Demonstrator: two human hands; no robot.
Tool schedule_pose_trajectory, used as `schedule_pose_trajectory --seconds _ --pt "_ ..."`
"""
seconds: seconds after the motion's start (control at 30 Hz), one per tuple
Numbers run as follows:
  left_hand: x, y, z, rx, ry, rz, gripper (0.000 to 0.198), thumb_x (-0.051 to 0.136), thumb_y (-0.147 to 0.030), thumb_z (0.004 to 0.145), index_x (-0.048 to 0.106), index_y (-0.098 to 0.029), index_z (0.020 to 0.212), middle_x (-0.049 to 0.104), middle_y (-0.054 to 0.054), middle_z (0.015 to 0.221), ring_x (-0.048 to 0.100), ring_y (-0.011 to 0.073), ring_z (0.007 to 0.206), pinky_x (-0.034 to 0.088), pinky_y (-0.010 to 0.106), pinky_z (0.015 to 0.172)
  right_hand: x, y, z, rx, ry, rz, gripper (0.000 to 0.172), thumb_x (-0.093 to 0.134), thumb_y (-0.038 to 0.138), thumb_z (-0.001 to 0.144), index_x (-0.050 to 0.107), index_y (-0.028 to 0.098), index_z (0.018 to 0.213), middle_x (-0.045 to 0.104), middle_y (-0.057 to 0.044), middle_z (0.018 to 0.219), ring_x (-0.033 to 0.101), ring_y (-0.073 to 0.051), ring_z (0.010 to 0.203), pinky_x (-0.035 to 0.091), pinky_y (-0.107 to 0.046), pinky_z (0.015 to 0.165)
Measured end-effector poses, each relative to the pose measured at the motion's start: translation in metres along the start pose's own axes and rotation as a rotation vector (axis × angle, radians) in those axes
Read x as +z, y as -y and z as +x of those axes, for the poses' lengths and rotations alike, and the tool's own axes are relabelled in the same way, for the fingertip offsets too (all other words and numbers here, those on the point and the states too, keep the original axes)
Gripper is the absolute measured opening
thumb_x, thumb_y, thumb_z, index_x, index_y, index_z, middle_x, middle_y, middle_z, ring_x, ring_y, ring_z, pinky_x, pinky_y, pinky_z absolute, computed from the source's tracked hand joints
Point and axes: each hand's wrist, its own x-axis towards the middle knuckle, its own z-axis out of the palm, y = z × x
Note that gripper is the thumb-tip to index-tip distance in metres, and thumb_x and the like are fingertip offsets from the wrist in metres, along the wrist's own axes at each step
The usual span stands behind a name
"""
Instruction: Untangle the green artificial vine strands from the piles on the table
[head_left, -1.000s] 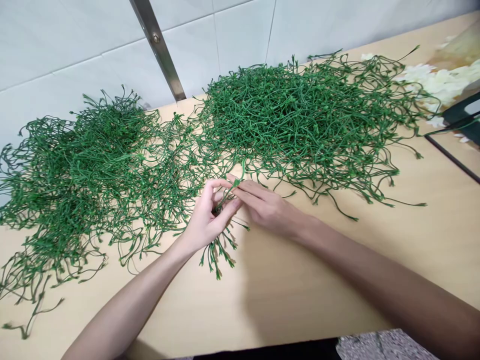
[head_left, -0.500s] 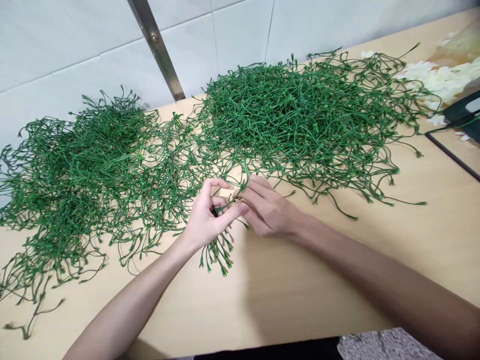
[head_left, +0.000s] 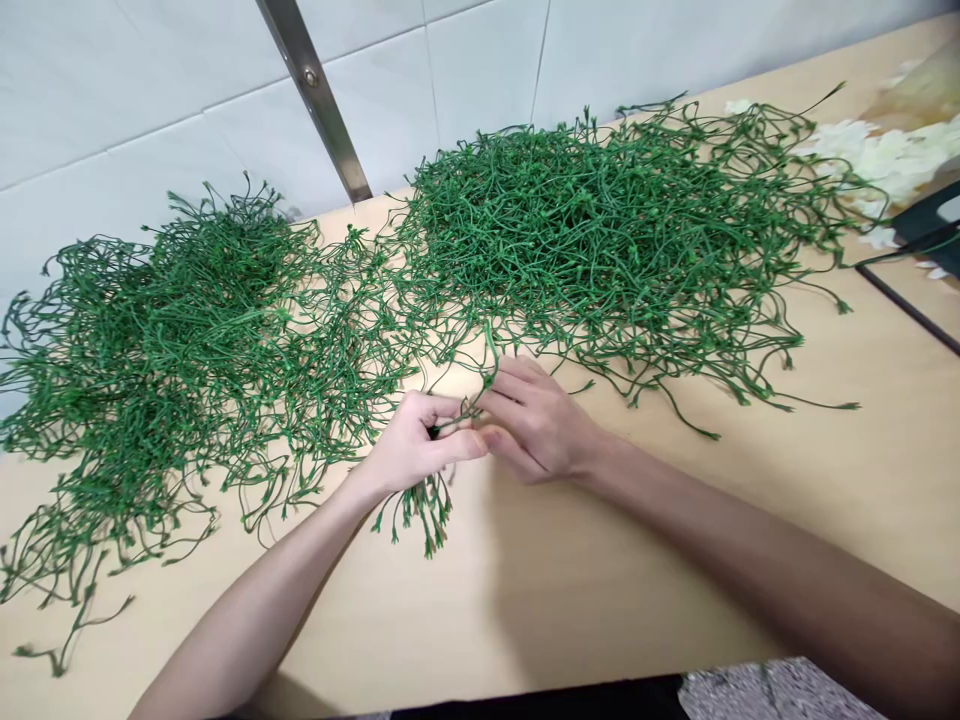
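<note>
My left hand [head_left: 421, 440] is closed around a small bunch of green artificial flower stems [head_left: 425, 515], whose tips hang out below the palm. Pressed up against it, my right hand [head_left: 534, 418] pinches a green stem [head_left: 491, 350] that sticks up past its fingers. The fingertips of both hands meet over the table, and the stem parts between them are partly hidden. Just beyond the hands lies a big tangled heap of similar green stems [head_left: 600, 220].
A second heap of green stems [head_left: 172, 330] spreads over the left of the wooden table [head_left: 600, 600]. White artificial petals [head_left: 877, 155] and a dark object [head_left: 930, 225] lie at the far right. A metal strip [head_left: 322, 100] runs down the tiled wall behind.
My left index finger has come down from a raised curl and closed in beside the thumb. The hanging bunch has shifted slightly left; my right hand stays almost in place.
</note>
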Motion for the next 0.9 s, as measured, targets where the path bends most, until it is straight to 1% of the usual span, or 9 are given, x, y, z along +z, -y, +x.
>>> schedule_pose_trajectory --seconds 0.07,0.13,0.2,0.27,0.4,0.53,0.63,0.77,0.9 --pt "-0.003 0.002 -0.001 0.016 0.056 -0.040 0.064 0.060 -0.071 0.069 0.031 -0.019 0.048 0.021 -0.006 0.049 0.018 0.0067 0.049 0.012 0.026 0.046 0.001 0.002 0.002 -0.001 0.016 0.081 0.056 0.023 0.047 0.100 0.058 0.016 0.069 0.053 -0.005 0.063 0.043 -0.019 0.063 0.035 -0.034 0.062" --pt "-0.004 0.005 -0.002 0.009 0.108 -0.095 0.063 0.066 -0.069 0.066 0.031 -0.018 0.049 0.021 -0.006 0.050 0.017 0.0065 0.050 0.012 0.025 0.046 0.001 0.003 0.004 0.027 0.039 0.197 0.066 0.019 0.059 0.098 0.058 0.016 0.066 0.050 -0.003 0.057 0.041 -0.016 0.057 0.034 -0.031 0.060" --pt "-0.003 0.006 -0.003 -0.017 0.138 -0.138 0.064 0.075 -0.063 0.059 0.029 -0.019 0.049 0.020 -0.007 0.050 0.015 0.0060 0.050 0.011 0.025 0.046 0.001 0.003 0.006 0.077 0.064 0.314 0.070 0.026 0.070 0.093 0.059 0.016 0.064 0.045 0.001 0.052 0.039 -0.013 0.052 0.032 -0.028 0.056" --pt "-0.002 0.005 -0.003 -0.044 0.131 -0.160 0.065 0.080 -0.056 0.053 0.027 -0.019 0.048 0.020 -0.008 0.049 0.014 0.0056 0.050 0.010 0.024 0.046 0.001 0.003 0.008 0.108 0.051 0.411 0.067 0.041 0.075 0.084 0.064 0.015 0.065 0.042 0.004 0.047 0.036 -0.009 0.047 0.030 -0.025 0.052" --pt "0.003 0.001 -0.003 -0.040 0.075 -0.208 0.057 0.081 -0.033 0.051 0.026 -0.019 0.046 0.021 -0.008 0.048 0.014 0.0049 0.050 0.009 0.024 0.046 0.002 0.006 0.012 0.090 -0.035 0.504 0.057 0.060 0.072 0.075 0.072 0.016 0.073 0.043 0.007 0.045 0.035 -0.007 0.045 0.029 -0.022 0.049" --pt "0.006 0.001 -0.004 -0.037 0.039 -0.219 0.043 0.069 -0.017 0.050 0.026 -0.018 0.045 0.019 -0.009 0.046 0.014 0.0041 0.049 0.008 0.023 0.046 0.004 0.011 0.014 0.079 -0.141 0.467 0.057 0.064 0.072 0.070 0.069 0.016 0.063 0.035 0.008 0.041 0.030 -0.007 0.043 0.027 -0.022 0.046" --pt "0.006 0.004 -0.005 -0.066 0.025 -0.196 0.032 0.059 -0.017 0.050 0.028 -0.018 0.044 0.021 -0.008 0.046 0.015 0.0042 0.049 0.008 0.022 0.045 0.005 0.014 0.015 0.096 -0.194 0.427 0.057 0.066 0.072 0.067 0.067 0.016 0.057 0.033 0.008 0.039 0.030 -0.006 0.041 0.026 -0.022 0.044" --pt "0.007 0.004 -0.006 -0.068 -0.007 -0.169 0.021 0.050 -0.019 0.050 0.030 -0.018 0.044 0.025 -0.007 0.047 0.019 0.0053 0.049 0.011 0.022 0.045 0.005 0.014 0.013 0.100 -0.168 0.368 0.058 0.064 0.074 0.067 0.067 0.017 0.057 0.030 0.009 0.039 0.027 -0.006 0.039 0.027 -0.022 0.043" --pt "0.009 0.003 -0.006 -0.061 -0.057 -0.165 0.017 0.047 -0.019 0.050 0.032 -0.018 0.043 0.027 -0.006 0.045 0.021 0.0058 0.048 0.014 0.021 0.044 0.007 0.014 0.010 0.117 -0.179 0.337 0.058 0.066 0.070 0.069 0.060 0.016 0.049 0.026 0.009 0.041 0.025 -0.005 0.039 0.027 -0.023 0.043"
